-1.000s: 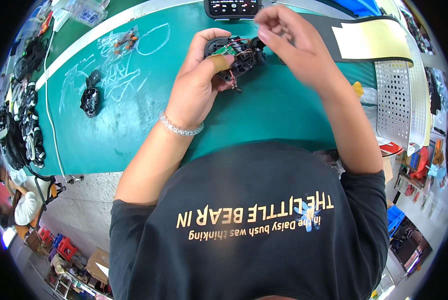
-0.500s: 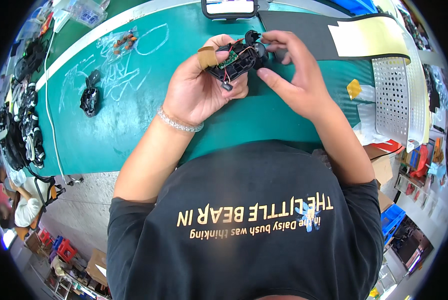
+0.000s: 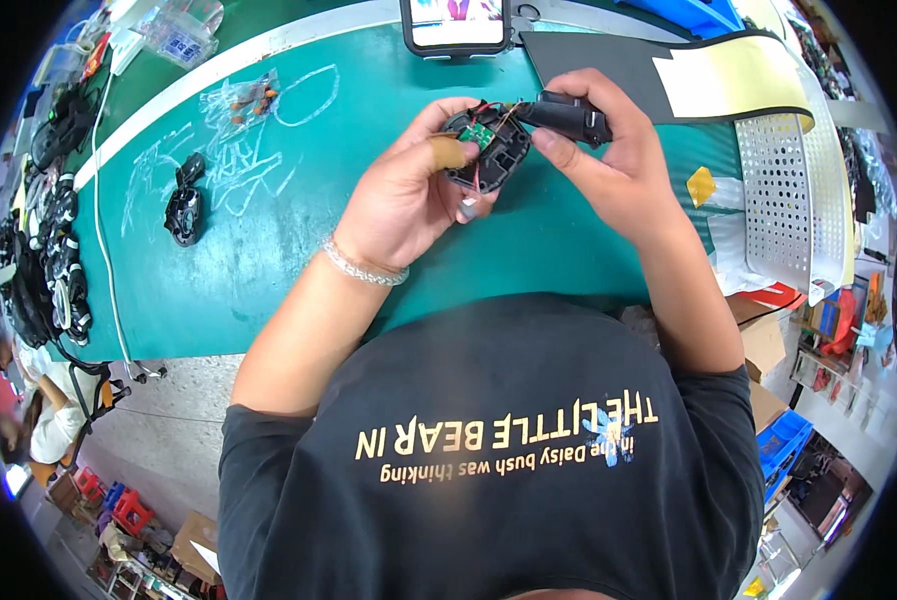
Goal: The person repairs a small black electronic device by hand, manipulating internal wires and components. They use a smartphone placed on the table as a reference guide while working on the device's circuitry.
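Observation:
My left hand [image 3: 409, 190], with a tan wrap on its thumb, is closed round an open black plastic housing [image 3: 510, 150]. Inside that housing lie a small green circuit board [image 3: 477, 134] and thin red wires. A small silvery part hangs by the wires below it, near my fingers. Between the thumb and fingers of my right hand [image 3: 614, 165] is a black rounded housing part [image 3: 572, 117], just right of the open housing. Thin wires appear to run across from one to the other. Both are held above the green table mat [image 3: 299, 270].
Another black housing piece [image 3: 183, 205] lies on the mat at left, by a plastic bag of small orange-brown parts [image 3: 254, 98]. Black cables [image 3: 64, 260] pile along the left edge. A phone [image 3: 459, 25] stands at the back; a perforated metal tray [image 3: 779, 190] is at right.
My right hand has turned and drawn the black housing part to the right, away from the open housing. My left hand has shifted slightly right and down, tilting the open housing.

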Tool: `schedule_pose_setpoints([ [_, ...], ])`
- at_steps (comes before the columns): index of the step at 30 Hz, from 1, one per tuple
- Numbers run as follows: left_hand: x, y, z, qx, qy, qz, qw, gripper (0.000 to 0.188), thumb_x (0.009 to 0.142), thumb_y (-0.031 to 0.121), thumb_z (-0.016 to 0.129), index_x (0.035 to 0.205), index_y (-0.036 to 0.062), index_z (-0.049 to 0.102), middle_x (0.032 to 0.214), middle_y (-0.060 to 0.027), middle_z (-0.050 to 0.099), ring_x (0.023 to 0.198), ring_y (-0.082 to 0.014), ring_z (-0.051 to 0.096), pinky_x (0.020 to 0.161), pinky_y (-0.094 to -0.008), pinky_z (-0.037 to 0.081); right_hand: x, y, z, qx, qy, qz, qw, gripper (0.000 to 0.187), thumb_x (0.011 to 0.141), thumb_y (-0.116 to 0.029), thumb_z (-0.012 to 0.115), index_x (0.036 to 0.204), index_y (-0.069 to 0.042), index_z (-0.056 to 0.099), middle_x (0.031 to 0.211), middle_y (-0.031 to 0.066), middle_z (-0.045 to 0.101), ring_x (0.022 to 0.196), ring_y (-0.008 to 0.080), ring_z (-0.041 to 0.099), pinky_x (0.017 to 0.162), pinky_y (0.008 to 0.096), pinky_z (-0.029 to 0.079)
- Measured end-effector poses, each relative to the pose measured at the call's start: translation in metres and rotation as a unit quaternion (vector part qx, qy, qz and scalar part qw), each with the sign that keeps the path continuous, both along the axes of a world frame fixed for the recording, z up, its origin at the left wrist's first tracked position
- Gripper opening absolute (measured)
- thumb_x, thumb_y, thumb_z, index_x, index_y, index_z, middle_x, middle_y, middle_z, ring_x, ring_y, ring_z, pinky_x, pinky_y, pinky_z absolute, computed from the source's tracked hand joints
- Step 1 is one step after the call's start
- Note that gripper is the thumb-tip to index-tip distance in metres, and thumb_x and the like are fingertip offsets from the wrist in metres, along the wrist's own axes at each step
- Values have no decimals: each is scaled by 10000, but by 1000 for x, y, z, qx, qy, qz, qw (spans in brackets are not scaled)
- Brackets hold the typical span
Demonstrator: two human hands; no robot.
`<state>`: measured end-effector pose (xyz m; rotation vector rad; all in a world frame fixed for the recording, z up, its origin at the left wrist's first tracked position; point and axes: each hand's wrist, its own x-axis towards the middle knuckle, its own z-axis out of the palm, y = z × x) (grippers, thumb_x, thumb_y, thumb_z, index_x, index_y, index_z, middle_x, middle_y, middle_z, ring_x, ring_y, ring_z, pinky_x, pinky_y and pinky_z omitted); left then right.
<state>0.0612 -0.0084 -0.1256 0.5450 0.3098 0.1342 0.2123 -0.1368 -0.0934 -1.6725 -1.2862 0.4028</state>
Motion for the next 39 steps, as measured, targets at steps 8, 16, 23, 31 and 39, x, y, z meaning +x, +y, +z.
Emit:
schedule_pose_setpoints([
  [8, 0, -2, -2, 214, 68, -54, 973, 282, 855, 56, 488, 1133, 26, 454, 820, -66, 584, 628, -124, 550, 513, -207, 420, -2, 5, 60, -179, -310, 31, 933, 241, 684, -132, 705, 855, -58, 552, 834, 68, 563, 760, 231, 598, 599, 344, 442],
  [16, 11, -12, -4, 215, 69, 183, 957, 298, 852, -1, 485, 1144, 34, 432, 984, -102, 591, 754, -144, 608, 614, -252, 499, -37, 26, 38, 68, -397, 143, 904, 164, 627, -146, 632, 769, -133, 549, 803, 8, 519, 737, 183, 521, 588, 311, 397],
  [23, 0, -4, 7, 184, -91, 252, 946, 402, 881, 28, 531, 1234, 94, 351, 1080, -102, 569, 918, -168, 615, 749, -306, 536, -30, 18, 11, 208, -116, 27, 971, 245, 719, -100, 651, 937, -55, 548, 914, 84, 517, 812, 201, 498, 656, 294, 386],
  [31, -4, -7, 14, 310, -109, 282, 901, 345, 915, 30, 474, 1224, 59, 323, 1047, -118, 574, 927, -137, 594, 808, -286, 496, -42, 20, -5, 32, 235, 58, 970, 367, 829, -229, 642, 1096, -33, 483, 982, 24, 525, 905, 115, 487, 731, 251, 371],
  [39, -2, -8, 14, 178, -60, 238, 953, 268, 912, 50, 467, 1179, 37, 443, 1027, -84, 592, 921, -144, 589, 816, -308, 482, -40, 20, -1, 59, 119, -11, 991, 120, 834, -105, 600, 852, -25, 512, 751, 27, 527, 671, 116, 491, 618, 247, 396],
])
